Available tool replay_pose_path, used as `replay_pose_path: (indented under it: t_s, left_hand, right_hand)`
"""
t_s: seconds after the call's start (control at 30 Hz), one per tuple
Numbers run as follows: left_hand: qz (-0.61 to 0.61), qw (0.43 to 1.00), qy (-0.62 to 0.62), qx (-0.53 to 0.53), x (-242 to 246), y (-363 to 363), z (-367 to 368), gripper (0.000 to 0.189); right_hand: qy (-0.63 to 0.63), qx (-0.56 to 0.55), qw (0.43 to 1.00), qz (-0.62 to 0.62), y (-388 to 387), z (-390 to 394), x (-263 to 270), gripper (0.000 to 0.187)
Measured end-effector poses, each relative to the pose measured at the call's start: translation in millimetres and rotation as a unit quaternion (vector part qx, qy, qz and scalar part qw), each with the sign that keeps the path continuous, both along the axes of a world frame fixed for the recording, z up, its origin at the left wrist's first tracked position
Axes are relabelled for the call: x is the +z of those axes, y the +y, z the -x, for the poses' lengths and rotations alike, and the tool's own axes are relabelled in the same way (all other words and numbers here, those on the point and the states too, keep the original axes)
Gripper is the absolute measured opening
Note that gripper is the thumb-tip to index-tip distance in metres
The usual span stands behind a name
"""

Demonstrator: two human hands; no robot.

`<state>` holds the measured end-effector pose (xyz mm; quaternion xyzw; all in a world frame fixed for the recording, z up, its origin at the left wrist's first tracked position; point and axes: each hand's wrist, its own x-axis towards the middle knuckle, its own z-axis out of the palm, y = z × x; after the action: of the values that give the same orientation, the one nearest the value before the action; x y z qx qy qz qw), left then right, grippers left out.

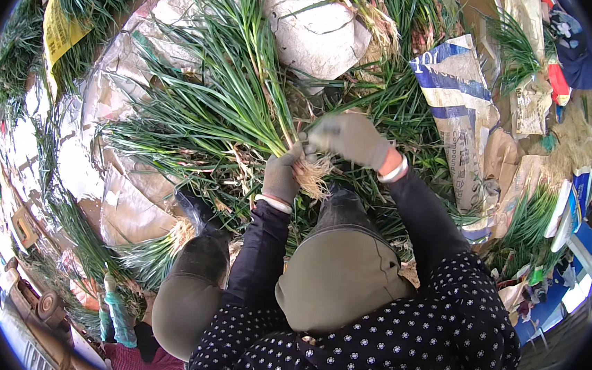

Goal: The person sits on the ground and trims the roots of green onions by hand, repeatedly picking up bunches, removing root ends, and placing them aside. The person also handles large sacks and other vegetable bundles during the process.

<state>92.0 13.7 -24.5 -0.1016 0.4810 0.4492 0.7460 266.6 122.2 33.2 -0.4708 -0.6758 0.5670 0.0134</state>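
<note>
My left hand (282, 176), in a grey-beige knit glove, grips a bunch of green allium plants (251, 121) by the pale stems. The long leaves fan up and to the left. Stringy whitish roots (313, 176) stick out below the fist, over my right knee. My right hand (354, 138), gloved alike, is beside the stem ends, just right of the left fingertips. Motion blur covers its fingers, so whether they pinch anything is unclear. Beneath both hands lies a heap of loose green plants and pinkish stalks (219, 166).
A printed fertilizer sack (458, 109) lies right of the heap, and white sheeting (318, 30) beyond it. Another rooted bunch (381, 27) rests at the top. A smaller bunch (157, 252) lies by my left boot (199, 255). Another person's teal sleeve (119, 320) shows lower left.
</note>
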Motion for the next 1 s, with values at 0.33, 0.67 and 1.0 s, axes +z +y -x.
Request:
replay_pose_path:
  t_s: [0.33,0.67,1.0]
  left_hand:
    - [-0.010,0.956,0.277,-0.094,21.2,-4.4,-1.2,0.016]
    - [-0.003,0.974,0.218,-0.056,8.4,-10.6,-1.7,0.026]
    - [-0.064,0.961,0.198,-0.184,33.4,-2.1,12.4,0.015]
  right_hand:
    - [-0.086,-0.283,0.953,-0.072,6.0,76.0,-66.0,0.039]
    - [0.013,-0.260,0.923,-0.284,-3.7,74.3,-54.7,0.021]
    - [0.266,-0.396,0.865,0.158,-12.1,29.7,-10.7,0.021]
